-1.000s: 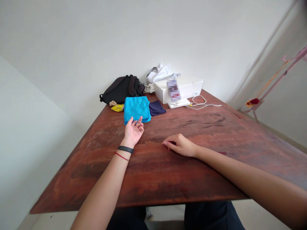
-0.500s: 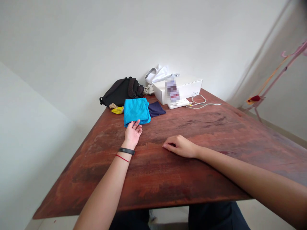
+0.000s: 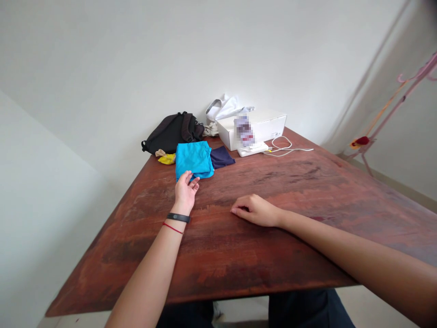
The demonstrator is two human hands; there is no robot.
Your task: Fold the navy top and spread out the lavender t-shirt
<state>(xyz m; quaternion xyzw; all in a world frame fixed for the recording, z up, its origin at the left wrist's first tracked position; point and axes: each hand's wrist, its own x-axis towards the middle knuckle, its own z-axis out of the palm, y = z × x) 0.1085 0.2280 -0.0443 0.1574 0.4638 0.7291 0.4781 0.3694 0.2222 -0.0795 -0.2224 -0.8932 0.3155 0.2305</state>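
Mid-frame, the left hand (image 3: pixel 185 193) is held unclenched; the right hand's (image 3: pixel 258 211) grip cannot be told. Blue cloth (image 3: pixel 194 157) could be rumpled by careless brushing.

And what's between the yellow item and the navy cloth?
The folded blue cloth lies between the yellow item and the navy cloth in the head view, with the left hand at its near edge.
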